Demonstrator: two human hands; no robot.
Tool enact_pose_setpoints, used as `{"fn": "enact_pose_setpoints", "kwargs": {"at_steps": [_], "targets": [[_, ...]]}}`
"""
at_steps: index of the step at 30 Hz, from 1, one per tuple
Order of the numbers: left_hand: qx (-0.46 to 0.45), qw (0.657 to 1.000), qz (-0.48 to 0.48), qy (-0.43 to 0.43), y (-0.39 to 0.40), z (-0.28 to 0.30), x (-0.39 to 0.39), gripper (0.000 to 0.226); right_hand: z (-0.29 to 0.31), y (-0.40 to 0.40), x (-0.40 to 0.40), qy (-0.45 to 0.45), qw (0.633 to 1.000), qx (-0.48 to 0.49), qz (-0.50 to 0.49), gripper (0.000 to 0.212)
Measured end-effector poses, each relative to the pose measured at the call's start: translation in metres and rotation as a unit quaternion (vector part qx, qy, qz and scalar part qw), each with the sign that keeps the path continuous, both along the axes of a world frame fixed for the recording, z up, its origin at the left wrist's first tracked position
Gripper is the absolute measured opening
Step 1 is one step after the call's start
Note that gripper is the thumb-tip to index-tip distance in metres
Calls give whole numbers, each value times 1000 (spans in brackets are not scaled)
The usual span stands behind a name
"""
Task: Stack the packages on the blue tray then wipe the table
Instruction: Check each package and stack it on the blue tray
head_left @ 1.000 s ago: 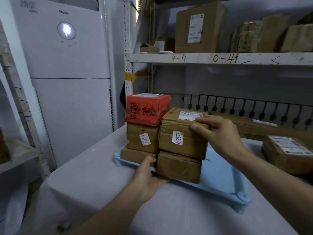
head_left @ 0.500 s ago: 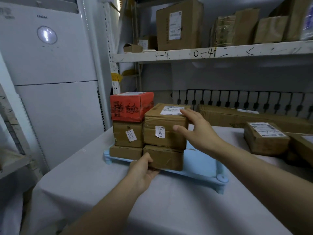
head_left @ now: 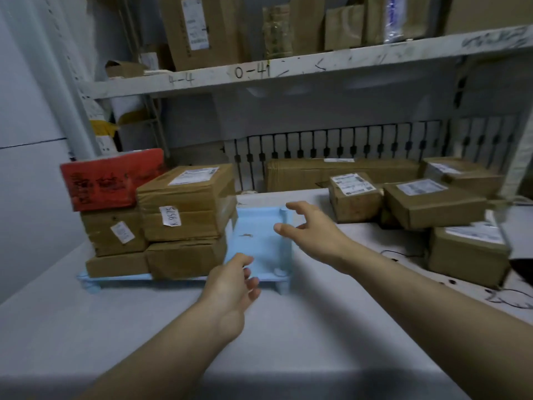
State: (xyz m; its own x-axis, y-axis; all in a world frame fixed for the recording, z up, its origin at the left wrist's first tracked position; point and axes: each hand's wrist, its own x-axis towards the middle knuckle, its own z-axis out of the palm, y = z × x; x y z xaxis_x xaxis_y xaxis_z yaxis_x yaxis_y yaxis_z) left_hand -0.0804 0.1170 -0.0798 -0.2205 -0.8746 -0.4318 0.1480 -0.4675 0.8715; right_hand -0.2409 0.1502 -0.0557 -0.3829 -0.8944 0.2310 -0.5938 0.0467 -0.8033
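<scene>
both hands have let go of the stacked packages [head_left: 184,215]: the left hand [head_left: 233,287] and right hand [head_left: 311,226] hang released and empty over the blue tray [head_left: 259,241], free for the loose boxes [head_left: 432,203].

Packages part-stacked on the blue tray, more loose on the table.

The blue tray [head_left: 259,241] stands on short legs on the grey table [head_left: 144,327], its right half bare. On its left half sit five packages: a red box [head_left: 111,180] atop two brown ones, and beside them a taped box labelled K 9575 [head_left: 187,203] on a lower box [head_left: 184,259]. To the right, well apart from the tray, unstacked boxes [head_left: 432,206] lie clustered on the table.
</scene>
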Motion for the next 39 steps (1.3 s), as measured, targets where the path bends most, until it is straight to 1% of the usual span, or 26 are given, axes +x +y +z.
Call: {"fn": "enact_pose_setpoints", "kwargs": {"at_steps": [2,4,7,9,11,14,16,18,22,25,28,30,32,35,36,37,39], "targets": [[-18,998,-54,0,4,8,-33,18,-8,11,-24,-11,999,3,-32,64],[-41,994,-97,-7,1,16,-65,18,-14,21,-50,-21,997,8,-68,63],[-66,990,-127,-16,-15,24,-106,16,-22,30,-88,-55,991,15,-120,61],[-81,986,-141,-38,-29,25,-132,12,-27,28,-109,-74,985,14,-152,54],[-90,982,-156,-62,-43,22,-155,18,-31,17,-124,-87,981,4,-175,50],[-88,978,-165,-96,-63,14,-184,38,-33,-10,-141,-82,974,-30,-207,65],[-84,977,-167,-101,-73,10,-200,50,-34,-30,-151,-87,966,-53,-239,75],[-81,977,-174,-98,-82,6,-212,53,-31,-47,-159,-97,956,-48,-272,77],[-99,971,-200,-81,-93,0,-231,49,-34,-72,-177,-138,939,-31,-314,74],[-91,970,-220,-49,-95,-3,-243,48,-41,-79,-185,-153,932,-24,-327,67],[-101,969,-219,-61,-98,-4,-247,44,-43,-77,-187,-159,931,-29,-326,59],[-107,971,-200,-81,-99,-2,-240,36,-39,-73,-182,-193,931,-33,-308,53],[-107,970,-198,-96,-98,-1,-227,27,-36,-68,-174,-234,932,-37,-276,42],[-94,966,-218,-104,-92,-2,-206,23,-39,-57,-164,-286,926,-27,-244,34],[-85,966,-223,-98,-89,-2,-200,23,-40,-52,-161,-305,923,-15,-233,36],[-71,968,-225,-89,-86,-1,-194,23,-41,-47,-158,-326,918,1,-225,43],[-49,970,-228,-70,-77,2,-181,21,-40,-34,-151,-355,911,22,-206,74]]}}
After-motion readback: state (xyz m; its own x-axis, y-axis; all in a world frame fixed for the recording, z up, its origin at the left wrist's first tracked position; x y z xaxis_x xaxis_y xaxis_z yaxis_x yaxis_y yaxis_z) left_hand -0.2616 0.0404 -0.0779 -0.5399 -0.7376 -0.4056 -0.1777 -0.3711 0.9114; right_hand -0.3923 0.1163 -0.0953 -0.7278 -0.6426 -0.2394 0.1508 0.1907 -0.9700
